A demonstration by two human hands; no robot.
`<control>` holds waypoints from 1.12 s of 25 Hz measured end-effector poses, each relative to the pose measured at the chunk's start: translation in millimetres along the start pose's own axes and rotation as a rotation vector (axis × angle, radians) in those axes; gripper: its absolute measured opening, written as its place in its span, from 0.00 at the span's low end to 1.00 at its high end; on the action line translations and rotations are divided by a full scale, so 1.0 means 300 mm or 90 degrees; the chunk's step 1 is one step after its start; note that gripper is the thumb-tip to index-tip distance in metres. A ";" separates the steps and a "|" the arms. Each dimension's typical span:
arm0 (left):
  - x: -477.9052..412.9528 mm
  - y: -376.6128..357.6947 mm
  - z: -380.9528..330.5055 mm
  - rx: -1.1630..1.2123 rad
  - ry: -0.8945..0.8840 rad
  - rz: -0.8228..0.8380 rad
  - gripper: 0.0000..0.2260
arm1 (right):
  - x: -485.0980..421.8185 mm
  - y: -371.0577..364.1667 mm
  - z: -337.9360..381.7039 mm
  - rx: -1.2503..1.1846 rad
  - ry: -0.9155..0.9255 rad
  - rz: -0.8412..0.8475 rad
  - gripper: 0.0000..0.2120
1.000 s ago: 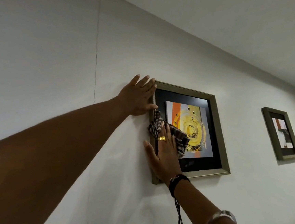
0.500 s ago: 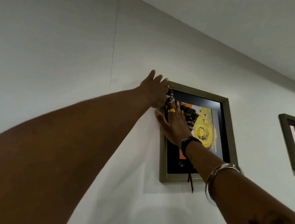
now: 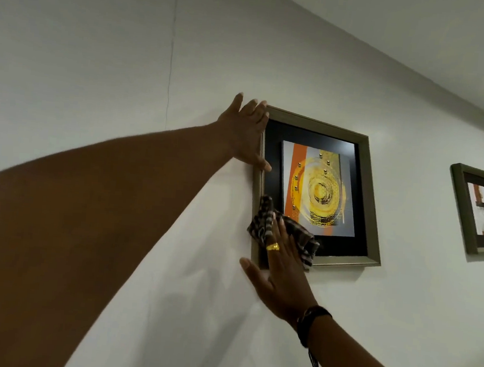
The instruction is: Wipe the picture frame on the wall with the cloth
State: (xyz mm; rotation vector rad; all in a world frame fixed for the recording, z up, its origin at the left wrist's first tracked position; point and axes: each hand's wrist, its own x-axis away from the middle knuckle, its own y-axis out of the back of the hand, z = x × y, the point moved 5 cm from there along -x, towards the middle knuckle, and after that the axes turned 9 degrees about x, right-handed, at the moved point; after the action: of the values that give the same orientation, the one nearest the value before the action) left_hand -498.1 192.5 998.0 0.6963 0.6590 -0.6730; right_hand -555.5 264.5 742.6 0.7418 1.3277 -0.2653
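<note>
Flat right grip on cloth

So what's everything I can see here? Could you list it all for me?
picture frame: one, dull gold-grey moulding with black mat and a yellow, orange and grey abstract print, on the wall at centre.
cloth: one, dark and light checked, bunched against the frame's lower left corner.
second frame: one, similar dull moulding, smaller in view, on the wall at far right, cut by the picture's edge.
wall: white, with a thin vertical seam left of centre.
ceiling: white, upper right.
left hand: open, flat on the frame's upper left edge.
right hand: pressing the cloth to the frame, gold ring on a finger, dark band and silver bangle on the wrist.
</note>
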 end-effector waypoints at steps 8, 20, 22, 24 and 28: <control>0.000 -0.025 0.010 0.013 -0.012 -0.006 0.58 | 0.147 0.007 -0.147 0.076 0.025 0.022 0.37; -0.011 -0.031 0.007 0.042 0.005 0.010 0.58 | 0.103 0.090 -0.445 0.077 -0.281 -0.054 0.39; -0.010 -0.028 0.005 0.041 0.006 0.008 0.58 | 0.091 0.077 -0.369 0.046 -0.292 -0.080 0.39; -0.012 -0.026 0.003 0.029 0.007 0.005 0.58 | 0.103 0.043 -0.254 0.031 -0.256 -0.092 0.38; -0.012 -0.024 0.000 0.011 0.014 0.011 0.57 | 0.129 -0.021 -0.033 -0.021 -0.145 -0.121 0.37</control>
State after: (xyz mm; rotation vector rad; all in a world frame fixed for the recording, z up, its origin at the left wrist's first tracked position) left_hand -505.5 189.5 998.0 0.7254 0.6681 -0.6564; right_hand -557.2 275.0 703.6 0.5401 1.1828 -0.4662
